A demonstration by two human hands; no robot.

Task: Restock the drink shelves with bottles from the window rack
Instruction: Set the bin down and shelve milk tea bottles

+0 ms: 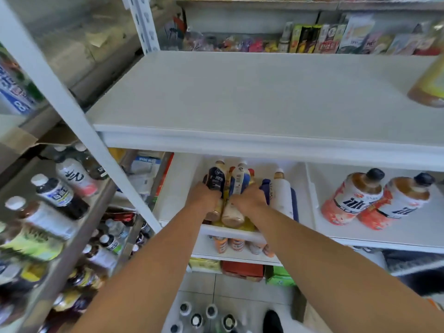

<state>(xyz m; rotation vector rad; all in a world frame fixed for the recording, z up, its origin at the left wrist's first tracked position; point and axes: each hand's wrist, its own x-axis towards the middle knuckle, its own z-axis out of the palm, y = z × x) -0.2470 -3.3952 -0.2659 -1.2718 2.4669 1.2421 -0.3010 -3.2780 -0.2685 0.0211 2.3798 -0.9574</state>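
- Your left hand (204, 195) and right hand (249, 200) reach side by side into the bay directly under the wide white shelf board (240, 97), past that lower shelf's front lip.
- Your left fingers wrap a dark-labelled bottle (216, 180) and your right fingers wrap a blue-and-white bottle (239, 179). Both bottles tilt back with their beige bases toward you. The fingertips are hidden, so the grips look closed but aren't plainly shown.
- Under the board, just right of your right hand, stands a smooth white bottle (281, 193).
- Past a thin divider, two round-shouldered red-and-white bottles (350, 198) with dark caps lean, with open shelf in front of them.
- The board's top is flat and matte, with an amber bottle (430, 87) at its right edge.
- Left of the board, beyond a slanted white upright (72, 111), the window rack (79, 227) holds capped bottles on metal tiers.
- Below the board, dark-capped bottles (204, 316) stand on the tiled floor.
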